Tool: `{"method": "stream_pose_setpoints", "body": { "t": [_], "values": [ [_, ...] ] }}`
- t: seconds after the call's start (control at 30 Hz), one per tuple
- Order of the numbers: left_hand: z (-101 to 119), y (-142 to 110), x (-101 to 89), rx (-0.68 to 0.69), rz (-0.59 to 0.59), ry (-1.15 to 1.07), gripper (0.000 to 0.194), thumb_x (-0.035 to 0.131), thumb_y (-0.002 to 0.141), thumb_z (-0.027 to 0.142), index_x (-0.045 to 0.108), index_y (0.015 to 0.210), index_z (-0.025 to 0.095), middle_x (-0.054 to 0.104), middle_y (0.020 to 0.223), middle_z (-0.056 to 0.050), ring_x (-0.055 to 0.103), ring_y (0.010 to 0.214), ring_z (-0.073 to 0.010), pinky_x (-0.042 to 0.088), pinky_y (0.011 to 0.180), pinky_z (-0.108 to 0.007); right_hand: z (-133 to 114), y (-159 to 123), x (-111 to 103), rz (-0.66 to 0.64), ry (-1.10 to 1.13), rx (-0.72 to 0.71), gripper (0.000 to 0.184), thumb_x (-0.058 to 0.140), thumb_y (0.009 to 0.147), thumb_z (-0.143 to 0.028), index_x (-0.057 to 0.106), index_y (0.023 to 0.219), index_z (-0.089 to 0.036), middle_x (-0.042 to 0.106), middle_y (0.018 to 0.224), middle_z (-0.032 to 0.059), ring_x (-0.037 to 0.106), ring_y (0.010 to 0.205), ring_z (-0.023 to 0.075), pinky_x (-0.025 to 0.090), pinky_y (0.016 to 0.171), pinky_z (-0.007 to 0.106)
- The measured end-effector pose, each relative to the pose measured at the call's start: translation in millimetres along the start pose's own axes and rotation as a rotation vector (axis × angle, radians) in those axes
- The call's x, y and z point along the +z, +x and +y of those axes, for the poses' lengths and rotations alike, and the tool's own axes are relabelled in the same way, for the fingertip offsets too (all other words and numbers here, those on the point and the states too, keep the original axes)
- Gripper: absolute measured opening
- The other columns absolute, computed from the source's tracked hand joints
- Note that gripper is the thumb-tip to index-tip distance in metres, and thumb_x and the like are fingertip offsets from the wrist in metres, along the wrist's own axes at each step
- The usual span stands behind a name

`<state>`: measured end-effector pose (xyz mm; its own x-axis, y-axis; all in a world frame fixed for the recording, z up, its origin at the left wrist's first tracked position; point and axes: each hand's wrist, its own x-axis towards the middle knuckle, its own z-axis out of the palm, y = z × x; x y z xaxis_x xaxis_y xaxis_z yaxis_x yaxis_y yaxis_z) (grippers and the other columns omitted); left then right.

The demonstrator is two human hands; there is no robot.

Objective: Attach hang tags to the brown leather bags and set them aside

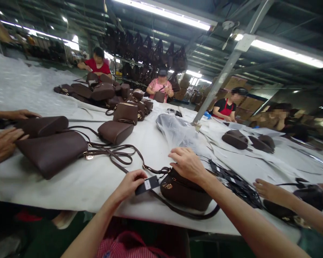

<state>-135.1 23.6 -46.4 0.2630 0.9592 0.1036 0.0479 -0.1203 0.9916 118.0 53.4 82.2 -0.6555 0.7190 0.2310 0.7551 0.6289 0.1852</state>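
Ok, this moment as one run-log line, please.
left hand: holding black tag | right hand: at top of brown bag | right of bag: piled black tags

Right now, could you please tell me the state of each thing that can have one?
Black tag, held up
Left hand, pinching the tag
Near bag, open or closed: hidden
Right hand, on the near bag
Bag strap, slack, curved
Clear plastic, crumpled
Ceiling lights, on
Rear bags, hanging

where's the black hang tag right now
In the head view, the black hang tag is in the left hand, just left of the brown bag under the right hand.
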Motion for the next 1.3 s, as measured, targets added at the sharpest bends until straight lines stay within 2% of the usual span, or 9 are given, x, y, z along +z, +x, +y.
{"method": "stream_pose_setpoints", "body": {
  "t": [0.2,0.47,0.57,0.67,0.83,1.0,1.13,1.2,1.3],
  "values": [
    [0.2,-27.6,-47.8,-0.022,-0.054,0.446,0.015,0.056,0.078,0.023,0.069,0.083,0.018,0.07,0.087,-0.005,0.061,0.085,-0.0213,0.047,0.081,-0.031,-1.3,-2.3,-4.0,-0.235,-0.099,0.169,0.019,0.05,0.097,-0.032,0.065,0.095,-0.019,0.068,0.088,0.0092,0.065,0.077,0.021,0.04,0.062,0.027],
    [-15.8,45.8,-13.8,0.29,-0.032,0.8,0.057,0.043,0.074,0.002,0.057,0.128,0.017,0.052,0.139,-0.015,0.042,0.131,-0.0287,0.028,0.112,-0.049,-29.5,-28.3,-14.6,0.067,0.043,-0.01,0.024,0.042,0.098,-0.017,0.063,0.085,-0.017,0.065,0.089,0.0072,0.058,0.079,0.0165,0.038,0.069,0.026],
    [-27.6,71.4,-4.3,0.335,-0.163,0.888,0.047,0.048,0.073,0.001,0.063,0.113,0.021,0.058,0.131,-0.013,0.039,0.133,-0.0316,0.016,0.114,-0.056,-66.2,-60.4,16.0,-0.128,0.144,-0.075,0.016,0.05,0.094,-0.018,0.062,0.084,-0.019,0.065,0.082,0.0028,0.059,0.071,0.0149,0.037,0.059,0.025],
    [-29.2,79.6,-15.6,0.359,-0.271,1.033,0.026,0.046,0.078,0.004,0.064,0.09,0.019,0.066,0.101,-0.012,0.052,0.116,-0.0297,0.014,0.114,-0.057,-101.6,-87.3,68.5,-0.236,0.064,0.148,0.012,0.059,0.087,-0.016,0.063,0.098,-0.016,0.067,0.087,0.0071,0.063,0.074,0.0213,0.041,0.057,0.028],
    [9.1,51.6,-55.4,0.359,-0.155,1.129,0.046,0.049,0.07,0.001,0.059,0.111,0.016,0.059,0.117,-0.017,0.05,0.118,-0.0324,0.023,0.11,-0.056,-123.7,-99.8,111.6,-0.198,0.004,0.249,0.03,0.047,0.083,-0.001,0.064,0.105,-0.012,0.067,0.093,0.0147,0.064,0.082,0.0272,0.048,0.067,0.036],
    [56.0,-32.4,-28.3,0.353,-0.563,0.704,0.044,0.053,0.077,0.014,0.06,0.12,0.024,0.061,0.124,-0.011,0.055,0.112,-0.0271,0.042,0.099,-0.037,-127.5,-82.3,58.0,-0.278,0.692,-0.069,0.026,0.054,0.078,-0.009,0.066,0.098,-0.019,0.068,0.094,0.0042,0.062,0.085,0.0179,0.047,0.071,0.025],
    [63.0,-88.7,-12.9,-0.042,-0.678,0.42,0.029,0.046,0.086,0.028,0.067,0.107,0.023,0.069,0.088,-0.004,0.062,0.078,-0.0197,0.048,0.07,-0.027,-106.2,-61.8,-2.8,-0.28,1.261,-0.009,0.025,0.055,0.077,-0.014,0.068,0.097,-0.019,0.069,0.088,-0.0008,0.061,0.078,0.0131,0.047,0.069,0.021],
    [67.0,-95.0,-34.9,-0.191,-0.621,0.426,0.027,0.052,0.083,0.033,0.069,0.099,0.021,0.068,0.077,-0.001,0.06,0.069,-0.0179,0.045,0.062,-0.024,-75.4,-57.3,-30.4,-0.166,1.328,0.067,0.02,0.059,0.076,-0.018,0.068,0.094,-0.018,0.068,0.086,-0.0006,0.06,0.078,0.0131,0.047,0.07,0.022],
    [89.2,-73.6,-96.4,-0.122,-0.333,0.677,0.013,0.067,0.071,0.029,0.073,0.078,0.02,0.068,0.073,0.0,0.058,0.07,-0.0173,0.042,0.062,-0.022,-13.2,-62.4,-66.4,0.049,1.202,0.264,0.021,0.064,0.079,-0.031,0.069,0.095,-0.018,0.068,0.086,0.0009,0.06,0.077,0.0142,0.047,0.07,0.025]
  ]
}}
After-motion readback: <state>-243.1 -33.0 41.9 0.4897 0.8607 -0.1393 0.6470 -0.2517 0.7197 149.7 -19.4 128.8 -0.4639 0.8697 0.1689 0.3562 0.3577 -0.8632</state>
